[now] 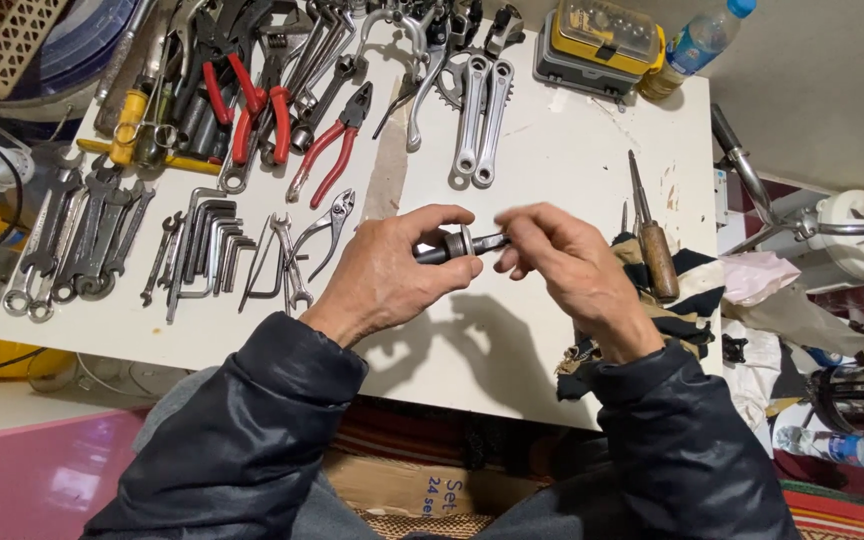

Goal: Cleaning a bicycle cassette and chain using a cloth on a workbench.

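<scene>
Axle [460, 246] lies left-right between both hands: left hand [384, 275] grips the dark end, right hand [567, 262] pinches the opposite tip, over the white table [552, 160].

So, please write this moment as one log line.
left hand: holds dark axle | right hand: fingers on axle's other end | place: above white table | nearby: wooden-handled tool, pliers

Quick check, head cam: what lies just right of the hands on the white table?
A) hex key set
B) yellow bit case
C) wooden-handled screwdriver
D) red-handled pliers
C: the wooden-handled screwdriver lies by the dark rag, just right of the right hand, which shares a dark metal axle with the left hand.
</scene>
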